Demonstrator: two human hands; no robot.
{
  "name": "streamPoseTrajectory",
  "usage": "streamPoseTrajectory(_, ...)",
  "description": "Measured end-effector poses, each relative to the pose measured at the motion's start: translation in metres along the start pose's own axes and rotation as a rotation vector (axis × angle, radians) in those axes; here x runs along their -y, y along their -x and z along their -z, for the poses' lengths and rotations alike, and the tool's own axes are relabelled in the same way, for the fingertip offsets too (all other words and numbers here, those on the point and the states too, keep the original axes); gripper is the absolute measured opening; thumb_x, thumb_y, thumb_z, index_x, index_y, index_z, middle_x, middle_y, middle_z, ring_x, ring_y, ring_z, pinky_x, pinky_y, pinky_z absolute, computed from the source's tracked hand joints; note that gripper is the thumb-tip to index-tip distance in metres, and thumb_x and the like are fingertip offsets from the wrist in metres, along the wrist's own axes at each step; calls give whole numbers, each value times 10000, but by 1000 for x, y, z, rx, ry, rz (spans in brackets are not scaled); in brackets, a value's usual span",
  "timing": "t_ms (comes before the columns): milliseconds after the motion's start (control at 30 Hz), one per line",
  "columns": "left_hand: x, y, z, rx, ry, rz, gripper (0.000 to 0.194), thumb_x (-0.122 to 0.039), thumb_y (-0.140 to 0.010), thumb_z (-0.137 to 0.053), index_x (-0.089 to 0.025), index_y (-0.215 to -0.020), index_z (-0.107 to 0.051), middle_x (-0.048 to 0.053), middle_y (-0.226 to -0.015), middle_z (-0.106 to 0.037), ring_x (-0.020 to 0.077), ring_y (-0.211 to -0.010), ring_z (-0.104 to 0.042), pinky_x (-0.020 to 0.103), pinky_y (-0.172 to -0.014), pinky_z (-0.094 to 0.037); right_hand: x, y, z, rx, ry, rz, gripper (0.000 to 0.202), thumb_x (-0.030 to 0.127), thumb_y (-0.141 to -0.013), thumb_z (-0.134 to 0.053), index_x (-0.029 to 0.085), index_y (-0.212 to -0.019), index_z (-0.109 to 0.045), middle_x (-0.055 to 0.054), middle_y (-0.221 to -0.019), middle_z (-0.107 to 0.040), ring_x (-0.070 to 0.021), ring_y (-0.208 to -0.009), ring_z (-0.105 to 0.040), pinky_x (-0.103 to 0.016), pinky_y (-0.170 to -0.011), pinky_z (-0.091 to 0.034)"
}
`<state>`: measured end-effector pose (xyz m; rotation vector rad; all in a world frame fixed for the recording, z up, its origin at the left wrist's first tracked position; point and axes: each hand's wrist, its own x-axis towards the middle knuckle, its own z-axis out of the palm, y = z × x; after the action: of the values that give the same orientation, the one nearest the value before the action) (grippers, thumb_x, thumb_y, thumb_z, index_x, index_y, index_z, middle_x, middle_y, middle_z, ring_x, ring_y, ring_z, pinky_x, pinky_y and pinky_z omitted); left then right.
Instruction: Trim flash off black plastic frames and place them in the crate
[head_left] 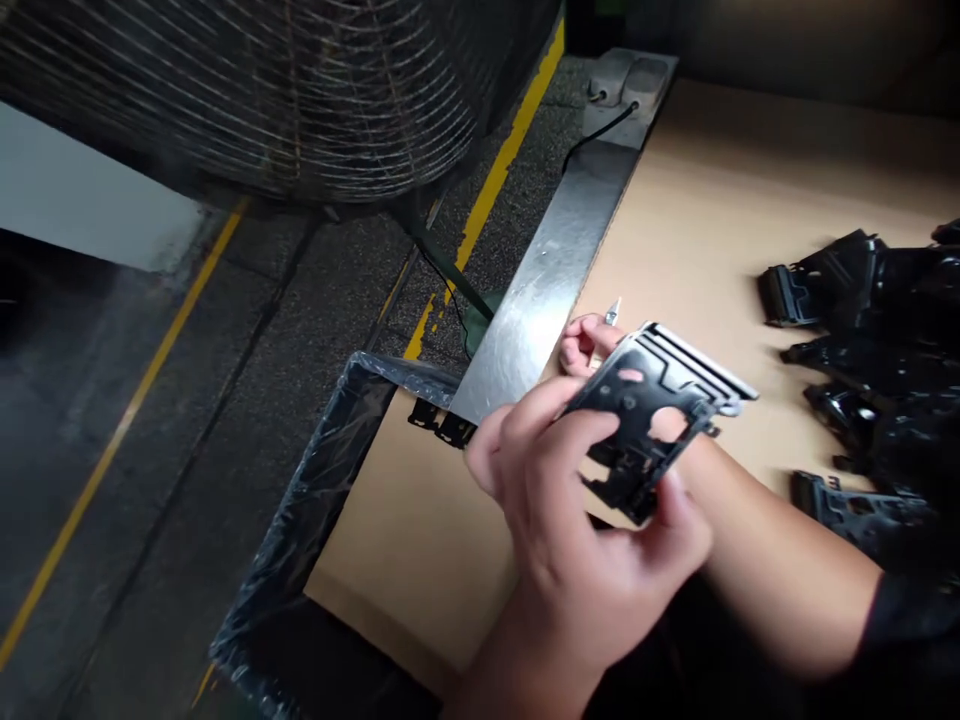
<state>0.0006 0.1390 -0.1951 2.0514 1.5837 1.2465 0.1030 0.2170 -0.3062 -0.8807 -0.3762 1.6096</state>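
Observation:
A black metal bracket with slots and a round hole is gripped by my left hand, its fingers on the near face and the thumb at the lower edge. The bracket is tilted, its bright long rail at the upper right. Behind it, my right hand is closed around a small pointed tool, which looks like a craft knife with its tip up. Most of the right hand is hidden behind the bracket and my left hand.
Several black metal parts lie on the brown tabletop at the right. A steel strip edges the table. Below left stands a plastic-lined bin with cardboard and small black parts. A large fan stands beyond.

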Motion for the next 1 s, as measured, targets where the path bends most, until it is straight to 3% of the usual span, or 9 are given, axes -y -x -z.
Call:
streamPoseTrajectory(167, 74, 52, 42, -163, -52, 88, 502, -226, -765, -735, -239, -1227, -541, 116, -1338, -599, 279, -1186, -632, 469, -976, -585, 7, 3, -4, -5, -127, -42, 206, 366, -833, -813, 207, -833, -681, 39, -678, -609, -39, -417, -352, -140, -317, -264)
streamPoseTrajectory(300, 141, 124, 61, -150, -315, 320, 408, -236, -846, -713, -232, -1223, -556, 123, -1327, -595, 274, -1239, -612, 461, -1049, -545, 8, 5, -4, 27, -77, -54, 168, 326, -843, -802, 204, -838, -687, 34, -680, -614, -39, -410, -344, -132, -313, -262)
streamPoseTrajectory(400, 178, 172, 48, -51, -425, 459, 319, -236, -886, -686, -232, -1186, -576, 122, -1313, -641, 296, -1256, -612, 509, -1124, -486, 9, 6, -3, 58, -14, -61, 162, 327, -843, -813, 210, -838, -701, 28, -689, -614, -47, -416, -349, -148, -316, -264)
streamPoseTrajectory(500, 205, 205, 17, 116, -393, 577, 252, -227, -910, -657, -220, -1152, -589, 130, -1327, -655, 298, -1282, -607, 504, -1149, -474, 9, 7, -2, 57, 26, -47, 130, 319, -850, -798, 216, -834, -721, 19, -697, -609, -58, -425, -337, -175, -319, -229)
streamPoseTrajectory(633, 228, 227, -24, 272, -316, 635, 232, -196, -899, -686, -207, -1124, -634, 134, -1401, -650, 292, -1366, -564, 483, -1199, -457, 10, 8, -2, 53, 66, -29, 85, 297, -853, -769, 222, -826, -738, 12, -694, -591, -68, -435, -305, -212, -328, -164)
streamPoseTrajectory(733, 235, 233, -41, 332, -283, 646, 261, -175, -870, -737, -203, -1122, -672, 122, -1453, -644, 294, -1448, -499, 477, -1246, -424, 11, 8, -2, 52, 91, -26, 76, 296, -856, -757, 231, -817, -744, 8, -691, -584, -75, -440, -290, -229, -330, -139)
streamPoseTrajectory(867, 237, 233, -43, 359, -298, 679, 295, -223, -895, -745, -201, -1184, -689, 123, -1535, -588, 307, -1492, -447, 493, -1265, -398, 12, 8, -2, 49, 116, -35, 76, 298, -867, -754, 255, -804, -748, 6, -688, -586, -79, -443, -283, -239, -323, -132)
streamPoseTrajectory(1000, 241, 224, -36, 296, -376, 737, 339, -243, -1009, -559, -182, -1334, -632, 154, -1590, -506, 301, -1468, -458, 502, -1269, -370, 12, 7, -2, 60, 126, -39, 88, 315, -880, -752, 282, -799, -744, 5, -684, -599, -86, -438, -266, -248, -313, -126)
